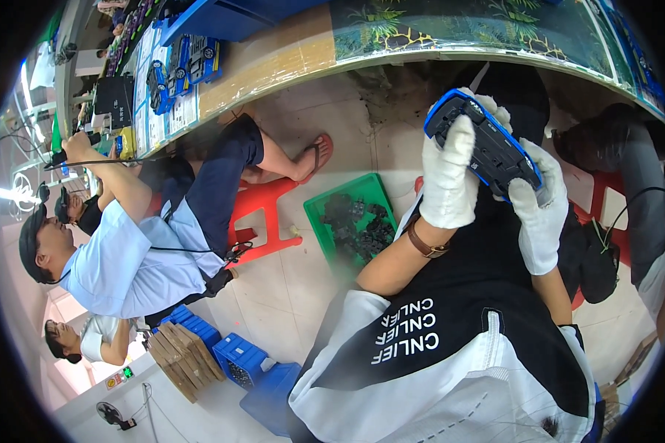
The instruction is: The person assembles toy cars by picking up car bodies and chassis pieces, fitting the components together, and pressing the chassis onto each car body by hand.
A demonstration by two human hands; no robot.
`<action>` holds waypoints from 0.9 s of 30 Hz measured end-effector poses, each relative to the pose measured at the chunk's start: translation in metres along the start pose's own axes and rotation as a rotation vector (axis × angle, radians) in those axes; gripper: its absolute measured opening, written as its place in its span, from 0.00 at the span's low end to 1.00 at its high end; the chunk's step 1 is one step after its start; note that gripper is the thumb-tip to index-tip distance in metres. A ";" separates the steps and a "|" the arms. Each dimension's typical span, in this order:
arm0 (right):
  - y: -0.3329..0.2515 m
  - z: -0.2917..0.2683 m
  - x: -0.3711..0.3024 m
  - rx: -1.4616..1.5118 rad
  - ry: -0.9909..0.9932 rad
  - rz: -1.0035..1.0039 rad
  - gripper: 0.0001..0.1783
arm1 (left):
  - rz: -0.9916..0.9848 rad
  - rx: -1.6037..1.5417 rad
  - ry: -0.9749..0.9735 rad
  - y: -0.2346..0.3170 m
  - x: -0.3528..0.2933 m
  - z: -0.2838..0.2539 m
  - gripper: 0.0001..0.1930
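- Up above the lap, near the edge of the long surface (288, 63), a blue and black toy car body (488, 144) is held in the air between both gloved hands.
- Its long axis runs from upper left to lower right; the underside or dark inner face seems turned toward the camera, with a blue rim around it.
- Left hand (449, 177) grasps the upper-left end, its white-gloved fingers (458, 144) closed around the edge.
- Right hand (543, 210) grips the lower-right end, fingers likewise clenched on the shell; neither hand is nearer, both touch it.
- Down on the floor to the left stands a green bin (319, 214) of dark parts, beside a red stool (262, 214).
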State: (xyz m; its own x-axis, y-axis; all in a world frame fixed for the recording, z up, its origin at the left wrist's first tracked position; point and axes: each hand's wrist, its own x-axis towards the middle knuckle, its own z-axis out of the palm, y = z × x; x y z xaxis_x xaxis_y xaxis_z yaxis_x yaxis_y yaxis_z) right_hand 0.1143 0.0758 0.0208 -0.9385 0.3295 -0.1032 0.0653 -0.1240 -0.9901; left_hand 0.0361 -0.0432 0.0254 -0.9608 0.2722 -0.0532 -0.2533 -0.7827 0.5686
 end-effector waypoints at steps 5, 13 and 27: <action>-0.002 0.002 -0.006 -0.028 -0.014 0.001 0.28 | 0.011 -0.033 0.097 0.002 0.001 0.002 0.17; -0.002 0.006 0.000 -0.096 -0.091 -0.024 0.32 | -0.032 -0.092 0.092 0.000 0.000 -0.002 0.14; -0.011 0.006 0.001 -0.268 -0.036 -0.116 0.26 | 0.056 0.155 0.011 -0.008 -0.005 0.004 0.15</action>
State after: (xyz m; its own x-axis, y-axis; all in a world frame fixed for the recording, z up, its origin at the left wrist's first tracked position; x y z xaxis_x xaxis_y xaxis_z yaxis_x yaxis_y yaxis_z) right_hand 0.1101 0.0719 0.0324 -0.9560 0.2933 0.0112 0.0392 0.1655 -0.9854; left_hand 0.0438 -0.0357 0.0245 -0.9743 0.2239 -0.0259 -0.1794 -0.7007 0.6905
